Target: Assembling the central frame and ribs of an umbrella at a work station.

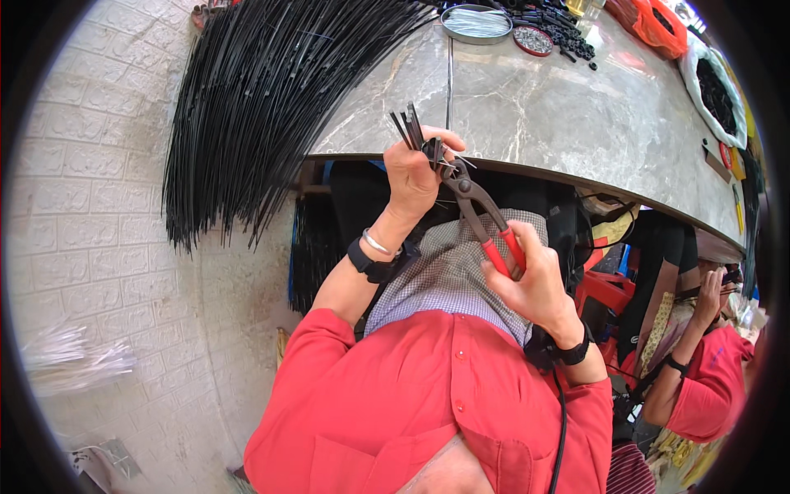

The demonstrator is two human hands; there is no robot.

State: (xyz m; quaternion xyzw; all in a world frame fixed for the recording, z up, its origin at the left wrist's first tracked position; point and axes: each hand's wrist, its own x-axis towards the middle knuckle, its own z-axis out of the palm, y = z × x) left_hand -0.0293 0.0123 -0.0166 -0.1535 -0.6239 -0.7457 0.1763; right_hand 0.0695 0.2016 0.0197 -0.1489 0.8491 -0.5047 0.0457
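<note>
My left hand (411, 183) is closed around a small bunch of thin black strips (403, 128) just off the table's front edge, their ends sticking up past my fingers. A dark rounded piece (433, 150) sits at the bunch, and thin pale strands (466, 158) poke out beside it. In my right hand (539, 276) are pincers (471, 194) with red grips and dark metal jaws. The jaws meet the bunch close to my left fingers, at the pale strands. Whether the jaws are fully closed is hard to make out.
A large sheaf of black strips (255, 115) overhangs the left end of the grey table (568, 115). At the back stand a round tin of white strips (476, 25), a red dish of small metal bits (533, 40) and black parts (568, 37). Another person (712, 379) works at right.
</note>
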